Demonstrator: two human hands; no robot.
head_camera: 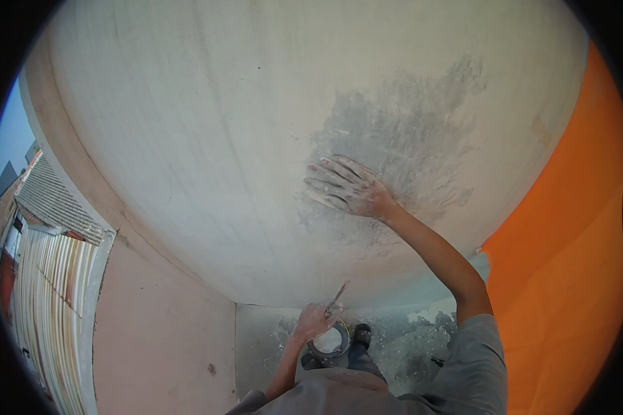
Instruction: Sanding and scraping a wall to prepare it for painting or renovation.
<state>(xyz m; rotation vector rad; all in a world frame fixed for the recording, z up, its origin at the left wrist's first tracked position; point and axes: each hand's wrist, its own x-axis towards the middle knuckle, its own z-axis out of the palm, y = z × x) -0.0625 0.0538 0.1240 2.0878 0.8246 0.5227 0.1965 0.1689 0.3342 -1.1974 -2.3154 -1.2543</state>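
Note:
My right hand (353, 189) lies with its palm towards a pale wall (187, 145), the fingers somewhat spread and coated in white powder. It rests on a rough grey patch (405, 119), where the wall's surface differs from the pale area around it. Whether anything is under the palm is hidden. Lower down, my left hand (314, 319), also dusty, grips a thin tool (338, 296), perhaps a putty knife, seen nearly edge-on and pointing up at the wall. Beneath that hand is a dark-rimmed bucket (344, 340) with white material inside.
An orange sheet (566, 259) hangs along the right side. To the left stands a low pinkish wall (161, 321), with corrugated roofing (57, 264) beyond it. White spatter marks the grey floor (410, 342) around my feet, one in a dark sandal (362, 334).

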